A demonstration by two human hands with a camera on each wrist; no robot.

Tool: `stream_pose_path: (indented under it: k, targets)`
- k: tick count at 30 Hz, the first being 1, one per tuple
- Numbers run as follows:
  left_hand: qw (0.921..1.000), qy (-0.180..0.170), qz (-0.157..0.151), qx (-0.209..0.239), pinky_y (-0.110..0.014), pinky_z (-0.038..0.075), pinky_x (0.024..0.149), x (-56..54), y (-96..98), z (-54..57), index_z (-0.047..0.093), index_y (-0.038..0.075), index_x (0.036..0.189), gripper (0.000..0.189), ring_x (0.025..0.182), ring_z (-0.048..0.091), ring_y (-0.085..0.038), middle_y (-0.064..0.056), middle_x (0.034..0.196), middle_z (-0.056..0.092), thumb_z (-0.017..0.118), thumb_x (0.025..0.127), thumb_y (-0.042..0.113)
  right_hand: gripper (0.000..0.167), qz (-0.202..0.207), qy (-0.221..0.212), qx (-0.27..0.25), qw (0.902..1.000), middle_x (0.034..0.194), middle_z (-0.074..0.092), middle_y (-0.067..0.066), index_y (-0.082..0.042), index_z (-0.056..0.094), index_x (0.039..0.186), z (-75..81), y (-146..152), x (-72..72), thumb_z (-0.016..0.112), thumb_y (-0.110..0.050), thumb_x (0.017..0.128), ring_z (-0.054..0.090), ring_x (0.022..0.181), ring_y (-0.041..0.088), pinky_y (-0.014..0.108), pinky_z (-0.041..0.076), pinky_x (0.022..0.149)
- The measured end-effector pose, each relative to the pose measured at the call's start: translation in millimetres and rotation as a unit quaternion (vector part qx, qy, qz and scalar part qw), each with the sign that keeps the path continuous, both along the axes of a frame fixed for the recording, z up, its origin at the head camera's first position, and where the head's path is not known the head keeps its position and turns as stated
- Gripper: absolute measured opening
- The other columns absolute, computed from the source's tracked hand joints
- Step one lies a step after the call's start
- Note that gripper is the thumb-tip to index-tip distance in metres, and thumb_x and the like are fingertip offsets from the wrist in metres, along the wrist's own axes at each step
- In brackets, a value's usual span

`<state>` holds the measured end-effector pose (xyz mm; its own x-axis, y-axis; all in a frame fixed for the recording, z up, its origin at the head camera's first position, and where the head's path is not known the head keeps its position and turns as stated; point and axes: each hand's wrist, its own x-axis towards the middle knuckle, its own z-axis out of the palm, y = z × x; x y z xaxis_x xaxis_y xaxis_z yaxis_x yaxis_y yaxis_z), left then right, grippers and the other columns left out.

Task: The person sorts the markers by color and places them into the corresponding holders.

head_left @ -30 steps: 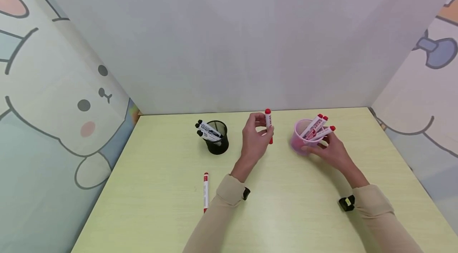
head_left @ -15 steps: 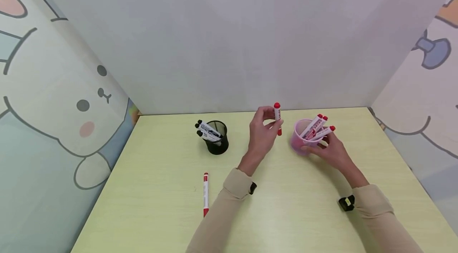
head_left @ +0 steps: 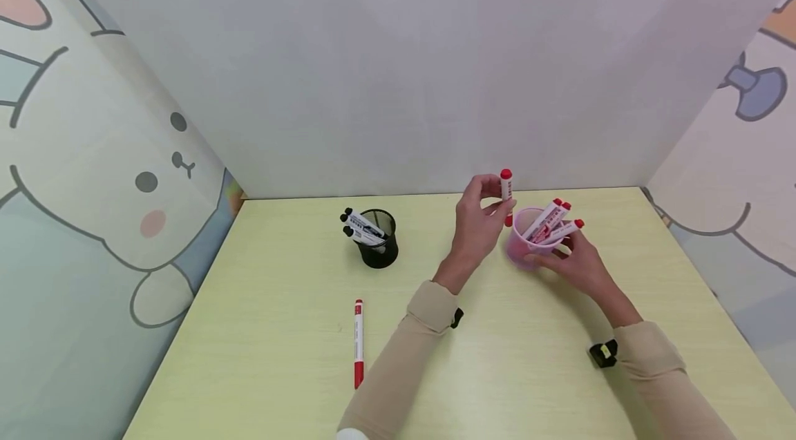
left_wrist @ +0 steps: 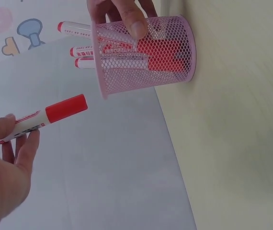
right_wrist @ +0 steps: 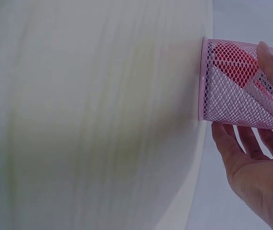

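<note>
My left hand [head_left: 477, 227] pinches a red-and-white marker [left_wrist: 40, 120] between thumb and fingers, held upright with its red cap end down. In the head view that marker stands just left of a pink mesh pen cup [head_left: 521, 246]; the left wrist view shows its cap [left_wrist: 67, 109] apart from the cup's rim. My right hand [head_left: 581, 264] grips the cup from its right side, thumb across the mesh [right_wrist: 244, 98] and fingers round the other side. Several red-and-white markers [head_left: 547, 221] lean inside the cup, their red ends showing above the rim.
A black mesh pen cup [head_left: 379, 253] with several black-ended white markers [head_left: 363, 227] stands left of my left hand. Another red-and-white marker [head_left: 358, 336] lies on the pale wooden table [head_left: 261, 329], beside my left sleeve. A white wall [head_left: 398, 81] rises behind the table's back edge.
My left hand has moved right and a little away from me, bringing the marker up to the pink cup. The right hand and the pink cup have stayed in place.
</note>
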<state>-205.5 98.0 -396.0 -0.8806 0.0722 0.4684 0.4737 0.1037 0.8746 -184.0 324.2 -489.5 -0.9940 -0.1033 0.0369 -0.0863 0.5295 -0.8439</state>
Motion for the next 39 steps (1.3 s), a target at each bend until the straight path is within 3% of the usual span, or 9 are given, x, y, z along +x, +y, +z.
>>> stream_pose_path:
  k: [12,20,31,39]
  targets:
    - [0.9992,-0.006,-0.025,-0.029,-0.014,0.054,0.087,-7.4,17.3,-5.5,0.055,0.005,0.126,0.038,0.107,0.064,-0.007,-0.009,0.115,0.063,0.073,0.093,-0.001,0.100,-0.002,-0.016,0.006,0.9999,0.151,0.039,0.029,-0.001,0.022,0.158,1.1,1.5,-0.2,0.083,-0.038,0.088,0.042,0.137,0.051,0.055,0.042,0.104]
    - [0.9943,0.001,-0.041,-0.099,-0.011,0.051,0.089,-8.2,29.5,-11.5,0.054,0.006,0.129,0.040,0.110,0.061,-0.007,-0.006,0.119,0.062,0.071,0.094,-0.002,0.095,0.003,0.001,0.005,1.0000,0.148,0.041,0.028,0.000,0.025,0.157,0.2,2.0,-0.3,0.082,-0.034,0.089,0.045,0.133,0.049,0.054,0.042,0.103]
    - [0.9788,0.000,-0.016,-0.204,-0.008,0.048,0.090,-6.8,38.7,-16.8,0.055,0.009,0.130,0.034,0.108,0.060,-0.005,-0.003,0.121,0.060,0.068,0.098,0.004,0.097,0.015,0.023,0.000,0.9996,0.148,0.042,0.025,-0.004,0.023,0.160,-2.2,0.9,-2.0,0.084,-0.028,0.088,0.047,0.131,0.047,0.054,0.045,0.101]
    - [0.9566,-0.002,0.011,-0.291,-0.005,0.044,0.082,-8.1,44.1,-19.6,0.055,0.011,0.132,0.035,0.101,0.058,-0.005,-0.001,0.118,0.060,0.068,0.100,0.009,0.092,0.010,0.025,0.010,0.9996,0.147,0.044,0.026,-0.001,0.025,0.158,-0.9,0.5,0.8,0.082,-0.029,0.090,0.049,0.129,0.047,0.047,0.045,0.100]
